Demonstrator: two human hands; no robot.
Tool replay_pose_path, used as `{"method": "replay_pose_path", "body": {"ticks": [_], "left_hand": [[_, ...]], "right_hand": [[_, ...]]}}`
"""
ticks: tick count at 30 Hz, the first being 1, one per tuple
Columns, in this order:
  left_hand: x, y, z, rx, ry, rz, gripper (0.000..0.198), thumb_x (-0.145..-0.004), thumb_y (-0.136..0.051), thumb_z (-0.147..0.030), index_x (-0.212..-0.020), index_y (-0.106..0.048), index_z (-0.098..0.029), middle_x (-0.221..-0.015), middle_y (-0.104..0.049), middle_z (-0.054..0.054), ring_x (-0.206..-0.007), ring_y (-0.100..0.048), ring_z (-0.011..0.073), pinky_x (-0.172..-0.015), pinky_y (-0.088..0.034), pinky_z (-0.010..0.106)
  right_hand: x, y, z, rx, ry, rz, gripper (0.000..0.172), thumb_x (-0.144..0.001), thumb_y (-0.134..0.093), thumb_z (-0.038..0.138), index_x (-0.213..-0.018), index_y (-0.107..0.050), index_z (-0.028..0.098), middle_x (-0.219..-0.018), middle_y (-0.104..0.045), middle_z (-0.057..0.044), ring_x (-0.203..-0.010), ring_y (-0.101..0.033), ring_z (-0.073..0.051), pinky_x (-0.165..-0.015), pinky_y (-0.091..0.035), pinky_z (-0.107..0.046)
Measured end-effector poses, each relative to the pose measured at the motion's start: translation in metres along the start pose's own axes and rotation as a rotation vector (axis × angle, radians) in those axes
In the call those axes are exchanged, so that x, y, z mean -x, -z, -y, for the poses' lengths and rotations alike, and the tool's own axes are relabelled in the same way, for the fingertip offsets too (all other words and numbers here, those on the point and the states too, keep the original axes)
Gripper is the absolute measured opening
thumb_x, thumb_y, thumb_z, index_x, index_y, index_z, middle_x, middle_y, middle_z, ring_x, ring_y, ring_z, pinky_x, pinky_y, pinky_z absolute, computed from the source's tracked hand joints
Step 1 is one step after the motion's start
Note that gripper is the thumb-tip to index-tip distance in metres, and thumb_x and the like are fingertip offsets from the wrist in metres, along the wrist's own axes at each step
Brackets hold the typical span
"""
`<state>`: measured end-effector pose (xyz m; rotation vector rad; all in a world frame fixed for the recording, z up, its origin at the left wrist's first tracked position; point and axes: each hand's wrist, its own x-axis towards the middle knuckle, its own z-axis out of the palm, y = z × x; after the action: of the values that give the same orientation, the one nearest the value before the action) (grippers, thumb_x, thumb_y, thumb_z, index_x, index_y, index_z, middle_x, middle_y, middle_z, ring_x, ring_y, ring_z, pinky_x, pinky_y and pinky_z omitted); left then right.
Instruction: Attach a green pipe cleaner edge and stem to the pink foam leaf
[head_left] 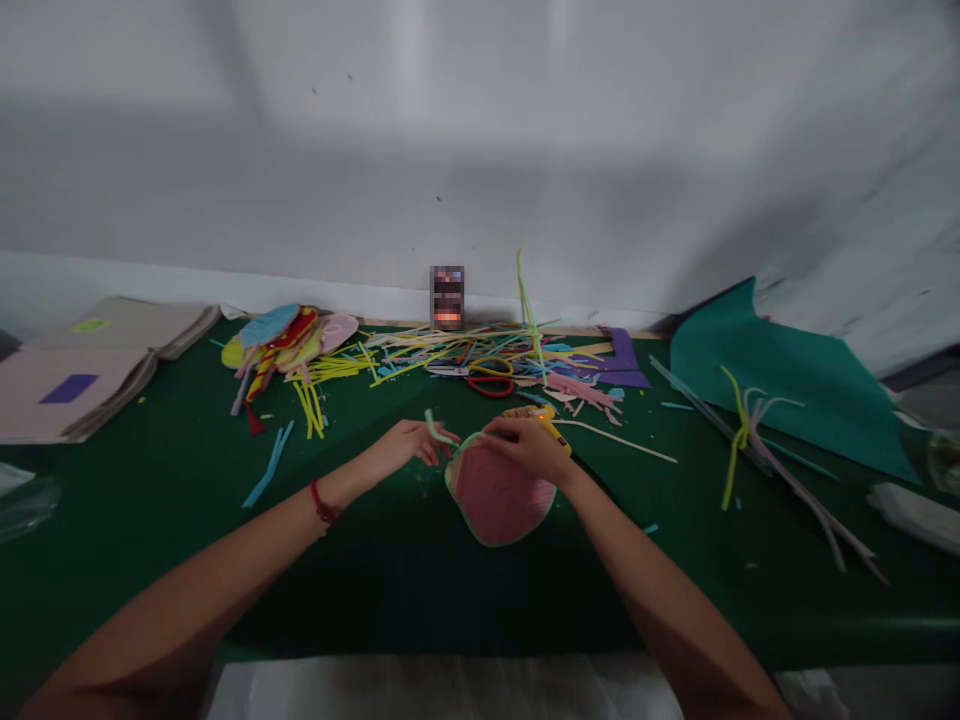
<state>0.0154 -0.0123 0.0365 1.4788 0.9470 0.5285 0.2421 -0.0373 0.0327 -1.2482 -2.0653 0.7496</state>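
Both hands are meeting at frame centre, the left hand (405, 445) pinching a limp green strip (439, 432), the right hand (525, 445) closed on a yellow glue gun (546, 420) above the light, floppy pink felt disc (496, 497), seemingly best gripped by its rim.

Bare white wall (480, 130) behind; dark green table (150, 520); dim, soft light.

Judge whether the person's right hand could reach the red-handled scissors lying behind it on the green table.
Probably yes: the red-handled scissors lie just beyond the right hand, with only loose strips around them.
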Motion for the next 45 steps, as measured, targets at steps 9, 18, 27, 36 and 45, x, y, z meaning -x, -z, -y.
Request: {"method": "replay_pose_path", "body": {"ticks": [9, 18, 27, 36, 45], "left_hand": [[0.007, -0.008, -0.010, 0.211, 0.201, -0.018, 0.029, -0.060, -0.072, -0.022, -0.084, -0.059, -0.012, -0.072, -0.064, 0.002, -0.064, -0.060, 0.0109, -0.063, -0.045, 0.023], [0.001, -0.003, -0.006, -0.121, -0.059, -0.090, 0.036, -0.067, -0.063, -0.031, -0.099, -0.062, -0.013, -0.107, -0.065, 0.010, -0.097, -0.059, 0.0193, -0.086, -0.044, 0.030], [0.001, -0.007, -0.011, -0.064, -0.086, -0.083, 0.038, -0.066, -0.066, -0.035, -0.099, -0.065, -0.015, -0.103, -0.066, 0.008, -0.095, -0.059, 0.0204, -0.084, -0.044, 0.031], [0.004, -0.017, -0.011, 0.140, -0.190, -0.104, 0.026, -0.060, -0.074, -0.032, -0.078, -0.066, -0.015, -0.082, -0.066, 0.004, -0.076, -0.059, 0.0146, -0.075, -0.045, 0.028], [0.009, -0.024, -0.019, 0.224, -0.332, -0.112, 0.026, -0.059, -0.075, -0.030, -0.074, -0.062, -0.013, -0.078, -0.061, 0.003, -0.071, -0.057, 0.0131, -0.068, -0.046, 0.026]], "right_hand": [[0.008, -0.004, 0.012, 0.037, -0.022, -0.123, 0.025, -0.083, -0.050, 0.039, -0.086, -0.066, 0.020, -0.080, -0.067, -0.002, -0.071, -0.059, -0.016, -0.066, -0.042, -0.027], [0.009, -0.005, 0.002, -0.030, -0.041, -0.245, 0.028, -0.079, -0.053, 0.044, -0.084, -0.068, 0.020, -0.084, -0.068, -0.005, -0.082, -0.060, -0.020, -0.071, -0.045, -0.029], [0.011, -0.003, 0.001, -0.277, -0.067, -0.267, 0.025, -0.076, -0.057, 0.041, -0.081, -0.067, 0.019, -0.077, -0.067, -0.002, -0.074, -0.059, -0.016, -0.067, -0.043, -0.026], [0.006, -0.014, -0.004, -0.685, -0.262, -0.077, 0.025, -0.072, -0.062, 0.042, -0.075, -0.064, 0.017, -0.072, -0.058, 0.003, -0.070, -0.051, -0.011, -0.066, -0.036, -0.021], [0.006, -0.036, 0.010, -1.079, -0.429, 0.133, 0.028, -0.068, -0.067, 0.040, -0.076, -0.062, 0.014, -0.062, -0.054, 0.003, -0.053, -0.045, -0.007, -0.052, -0.035, -0.019]]}}
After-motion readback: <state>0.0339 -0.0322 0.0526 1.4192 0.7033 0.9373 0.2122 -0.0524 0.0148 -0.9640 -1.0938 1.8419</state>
